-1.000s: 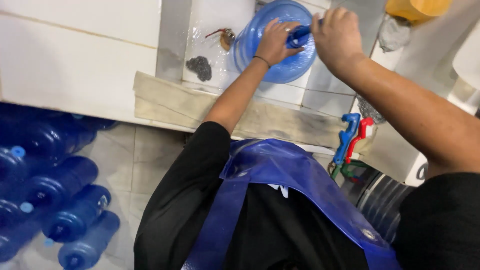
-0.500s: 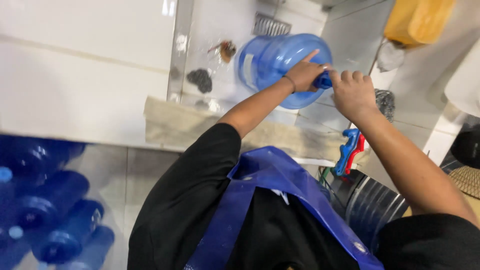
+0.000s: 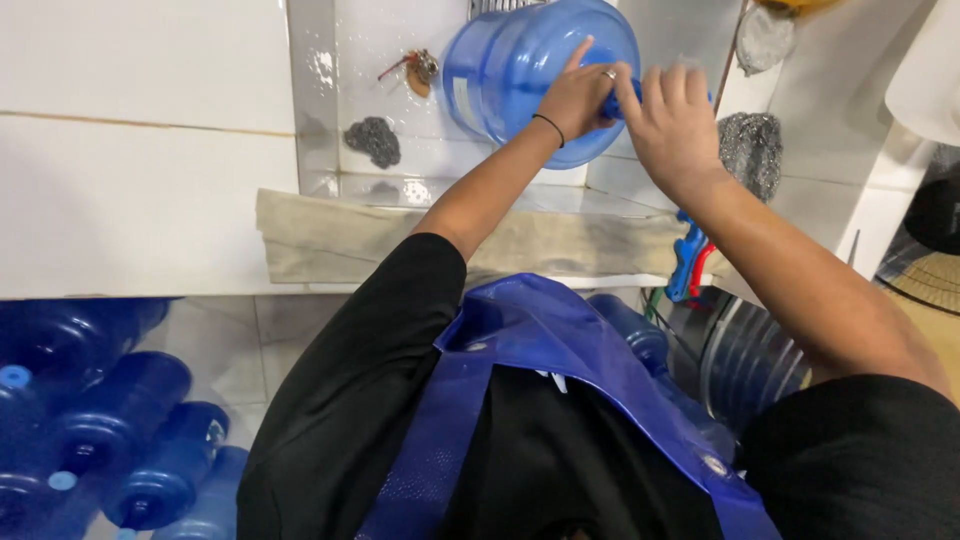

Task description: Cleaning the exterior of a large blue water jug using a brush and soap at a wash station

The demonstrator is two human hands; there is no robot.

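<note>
A big blue water jug [image 3: 510,70] lies in a white tiled basin [image 3: 400,190], its neck pointing toward me. My left hand [image 3: 578,98] rests on the jug's shoulder at the neck, a finger stretched over it. My right hand [image 3: 672,122] is closed around the neck end, where a bit of blue shows between the two hands. I wear a black shirt and a blue apron [image 3: 560,370].
A grey scouring pad [image 3: 372,140] and a brown-red object [image 3: 418,70] lie in the basin. Another scouring pad [image 3: 752,150] sits at the right. A cloth [image 3: 330,240] covers the basin's front ledge. Several blue jugs [image 3: 110,430] lie on the floor at left. Blue and red handles [image 3: 692,262] hang by a dark ribbed bucket [image 3: 750,350].
The view has shifted, so the jug and both hands now sit a little lower and more central. Both hands stay at the jug's neck.
</note>
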